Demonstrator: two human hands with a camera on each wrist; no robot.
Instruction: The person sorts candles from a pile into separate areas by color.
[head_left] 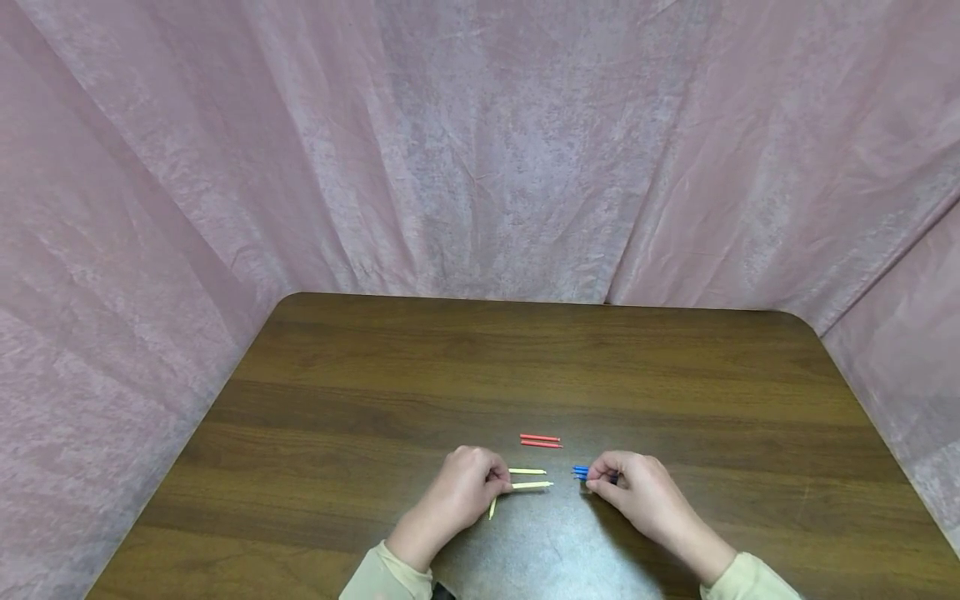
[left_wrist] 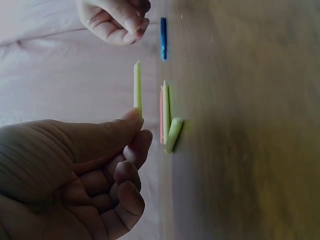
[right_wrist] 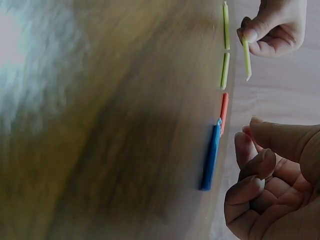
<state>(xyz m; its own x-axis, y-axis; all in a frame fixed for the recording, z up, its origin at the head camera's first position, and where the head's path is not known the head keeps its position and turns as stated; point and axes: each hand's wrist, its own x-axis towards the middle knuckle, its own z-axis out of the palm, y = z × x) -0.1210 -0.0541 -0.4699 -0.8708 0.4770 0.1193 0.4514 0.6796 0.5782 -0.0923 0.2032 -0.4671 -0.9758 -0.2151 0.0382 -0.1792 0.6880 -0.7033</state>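
I see the left hand (head_left: 467, 485) pinching a yellow candle (left_wrist: 138, 86) above the table (head_left: 360, 367) — two other yellow candles (right_wrist: 226, 26) lie near it. The right hand (head_left: 639, 487) hovers over the blue candles (right_wrist: 210, 156), fingers curled, gripping nothing I can make out. Two red candles (head_left: 541, 441) lie side by side farther out — between the hands.

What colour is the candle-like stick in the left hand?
Yellow; the stick shows best in the left wrist view.
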